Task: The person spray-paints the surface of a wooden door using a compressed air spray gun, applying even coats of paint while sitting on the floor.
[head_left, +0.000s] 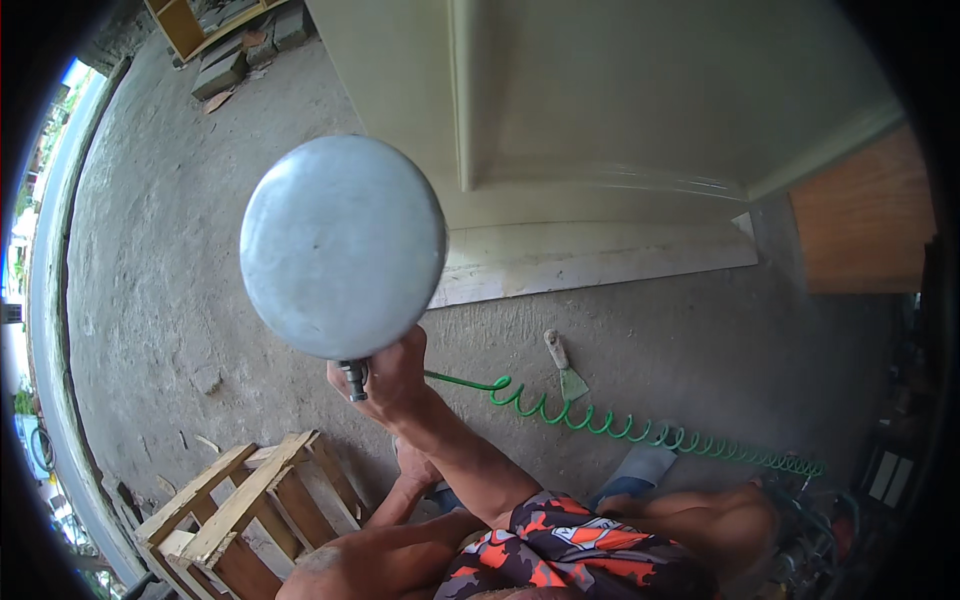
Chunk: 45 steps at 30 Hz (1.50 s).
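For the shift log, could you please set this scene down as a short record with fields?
Setting: concrete floor, cream panel leaning ahead
Right hand: grips a spray gun; its round metal cup faces the camera
Left hand: mostly hidden behind the right forearm
Hose: green coiled air hose trails from the gun across the floor
Nearby: putty knife beside the hose, wooden crate at lower left

The round grey metal cup of a spray tool hides the tool's body, so only a dark stub shows below it. The right hand closes around that hidden part; its fingers cannot be made out. The left hand is mostly covered by the right forearm. The coiled green air hose vanishes behind the hand, and its far end is lost in dark clutter. The wooden crate is cut off by the lower rim.
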Each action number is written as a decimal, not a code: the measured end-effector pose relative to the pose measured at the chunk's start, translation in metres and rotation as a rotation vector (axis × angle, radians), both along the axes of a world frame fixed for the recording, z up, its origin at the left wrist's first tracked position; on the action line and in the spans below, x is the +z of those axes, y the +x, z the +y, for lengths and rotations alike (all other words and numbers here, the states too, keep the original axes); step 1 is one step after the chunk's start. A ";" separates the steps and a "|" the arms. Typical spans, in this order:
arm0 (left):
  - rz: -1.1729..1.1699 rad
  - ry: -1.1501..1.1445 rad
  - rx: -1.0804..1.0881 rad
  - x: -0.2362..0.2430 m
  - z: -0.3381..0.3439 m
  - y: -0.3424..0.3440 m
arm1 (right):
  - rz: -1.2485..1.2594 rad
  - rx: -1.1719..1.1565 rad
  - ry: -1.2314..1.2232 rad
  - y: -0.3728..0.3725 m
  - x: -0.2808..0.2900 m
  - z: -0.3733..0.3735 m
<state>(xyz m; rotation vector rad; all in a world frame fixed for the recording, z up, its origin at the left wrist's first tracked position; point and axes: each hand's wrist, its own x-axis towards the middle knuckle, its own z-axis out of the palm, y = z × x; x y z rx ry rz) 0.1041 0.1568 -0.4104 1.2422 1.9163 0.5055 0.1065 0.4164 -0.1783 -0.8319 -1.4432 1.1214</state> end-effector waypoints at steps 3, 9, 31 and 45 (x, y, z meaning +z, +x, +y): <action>0.274 0.172 -0.204 0.015 0.013 0.002 | -0.086 -0.139 0.182 0.021 0.002 0.016; 0.193 0.343 0.020 0.075 0.056 0.016 | -0.041 -0.228 0.154 0.072 0.024 0.044; 0.319 0.275 0.025 0.081 0.065 0.035 | -0.063 -0.244 -0.034 0.329 0.035 0.136; 0.419 0.287 -0.053 0.074 0.071 0.045 | 0.010 -0.416 -0.205 0.473 0.044 0.180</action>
